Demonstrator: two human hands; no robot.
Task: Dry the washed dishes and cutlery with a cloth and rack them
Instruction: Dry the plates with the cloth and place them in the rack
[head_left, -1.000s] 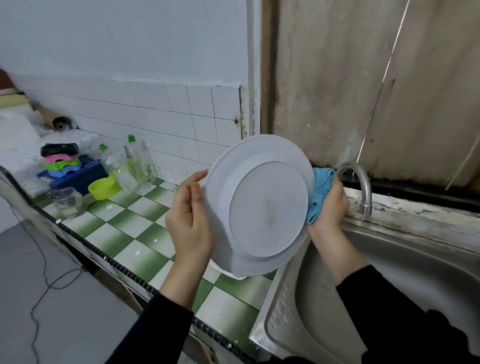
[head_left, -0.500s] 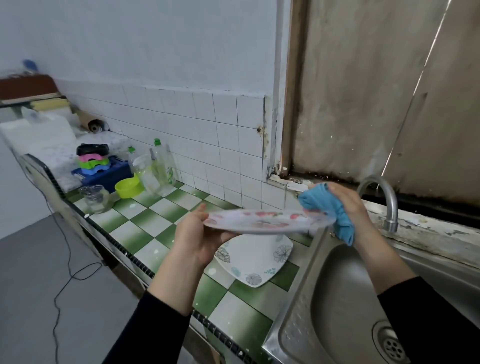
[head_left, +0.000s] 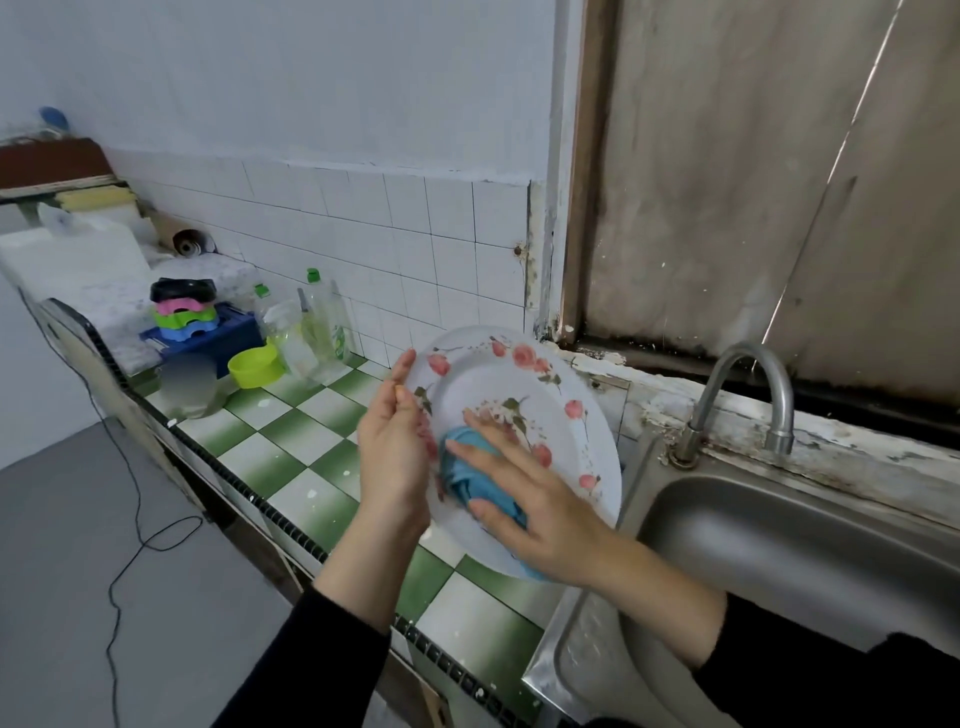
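A white plate with pink rose prints is held tilted above the green-and-white tiled counter, its printed face toward me. My left hand grips the plate at its left rim. A blue cloth lies on the lower left of the plate's face. My right hand presses flat on the cloth with straight, spread fingers. Part of the cloth is hidden under that palm.
A steel sink with a curved faucet lies to the right. At the counter's far left stand a blue rack stacked with coloured items, a lime bowl, clear bottles and a glass. The counter drops to the floor at the left.
The plate has been turned from back-facing, through level, to face me. My right hand with the cloth moved from the plate's right rim onto its face.
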